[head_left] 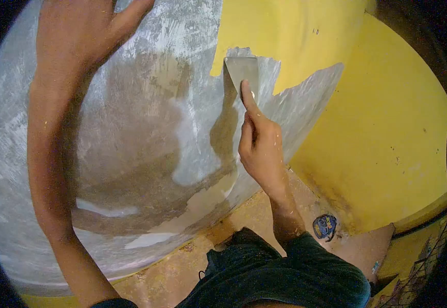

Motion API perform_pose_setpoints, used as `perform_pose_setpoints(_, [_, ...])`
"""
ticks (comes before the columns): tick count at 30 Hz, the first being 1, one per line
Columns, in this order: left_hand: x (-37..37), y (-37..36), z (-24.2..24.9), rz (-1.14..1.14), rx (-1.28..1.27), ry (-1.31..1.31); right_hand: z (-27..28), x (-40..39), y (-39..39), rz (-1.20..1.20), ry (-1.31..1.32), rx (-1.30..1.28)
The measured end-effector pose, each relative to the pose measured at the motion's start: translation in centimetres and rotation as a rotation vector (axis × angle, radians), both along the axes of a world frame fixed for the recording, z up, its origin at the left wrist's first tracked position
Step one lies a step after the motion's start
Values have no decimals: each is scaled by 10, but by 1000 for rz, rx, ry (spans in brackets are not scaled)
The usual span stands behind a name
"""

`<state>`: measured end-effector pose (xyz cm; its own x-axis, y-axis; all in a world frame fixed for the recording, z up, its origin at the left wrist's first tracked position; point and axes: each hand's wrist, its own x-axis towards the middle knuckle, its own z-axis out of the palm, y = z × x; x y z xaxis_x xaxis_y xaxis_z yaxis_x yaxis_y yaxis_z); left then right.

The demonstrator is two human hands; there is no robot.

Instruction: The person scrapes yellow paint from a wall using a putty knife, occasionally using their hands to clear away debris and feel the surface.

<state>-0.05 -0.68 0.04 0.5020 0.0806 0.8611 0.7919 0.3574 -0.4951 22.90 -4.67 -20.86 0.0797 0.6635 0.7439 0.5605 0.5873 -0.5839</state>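
Observation:
My right hand point(263, 143) grips a scraper point(243, 69), its index finger stretched along the flat metal blade. The blade's wide edge meets the ragged border of the yellow paint point(285, 31) on the wall. Below that border the wall is a bare, streaky grey surface point(203, 128). My left hand point(79, 31) lies against the grey surface at the upper left, thumb spread out. Its other fingertips are cut off by the top of the view. The scraper's handle is hidden inside my right hand.
Another yellow wall point(382, 138) rises at the right, meeting the grey one along a slanted corner. On the dusty floor point(167, 280) below lies a small dark blue packet point(325, 227). A dark wire rack or mesh point(421, 272) shows at the lower right.

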Motion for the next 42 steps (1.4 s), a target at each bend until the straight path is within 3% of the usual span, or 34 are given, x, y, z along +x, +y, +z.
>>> perform_pose_setpoints(2, [1, -2, -1, -95, -10, 13, -14, 1, -4, -3, -44, -16])
perform_pose_setpoints(11, [1, -5, 1, -68, -40, -10, -24, 1, -23, 99, -68, -204])
perform_pose_setpoints(14, [-2, -2, 0, -63, -9, 15, -38, -11, -11, 65, 37, -58])
perform_pose_setpoints(20, [-2, -3, 1, -87, -19, 27, -34, -12, -3, 48, 26, -29])
perform_pose_setpoints(26, [-4, -2, 2, -132, -24, 45, 0, -6, 7, -5, -31, 39])
perform_pose_setpoints(29, [-5, -3, 2, -107, -14, 49, -36, -7, -9, 62, -15, -17])
perform_pose_setpoints(33, [-5, 5, -1, -121, 54, 75, -11, -1, -8, 41, -14, -78])
perform_pose_setpoints(42, [-3, -3, 3, -37, 18, 30, -22, 3, -1, 70, -24, -91])
